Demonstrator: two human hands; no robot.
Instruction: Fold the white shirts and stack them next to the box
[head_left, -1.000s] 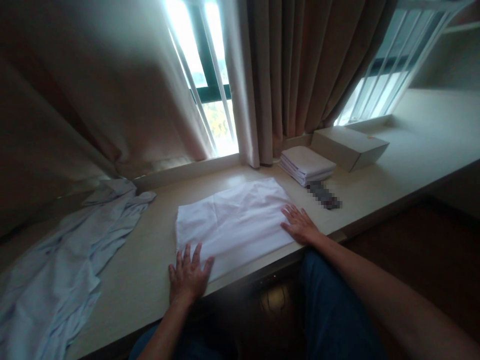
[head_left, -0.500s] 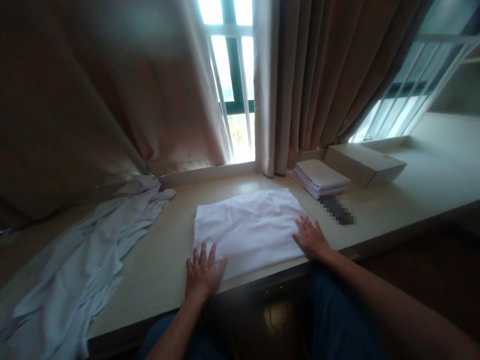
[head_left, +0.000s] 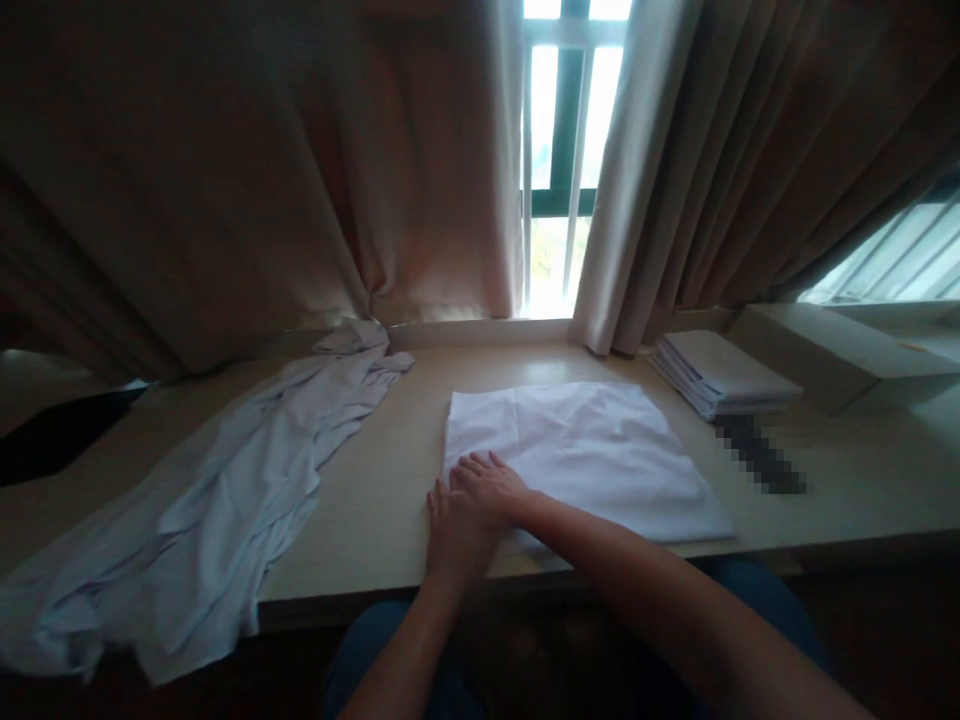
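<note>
A folded white cloth [head_left: 592, 455] lies flat on the pale table [head_left: 375, 500] in front of me. My left hand [head_left: 450, 540] rests at the cloth's near left corner, fingers stretched flat. My right hand [head_left: 491, 485] has reached across and lies flat on the same corner, partly over the left hand, fingers out. Neither hand grips anything.
A crumpled pale blue garment [head_left: 217, 500] sprawls over the table's left side. A stack of folded white cloths [head_left: 720, 375] and a cardboard box [head_left: 832, 350] stand at the back right, with a blurred dark object [head_left: 757, 455] in front. Curtains [head_left: 300, 170] hang behind.
My right hand has crossed from the cloth's right edge to its near left corner, beside my left hand. The view has swung to the left.
</note>
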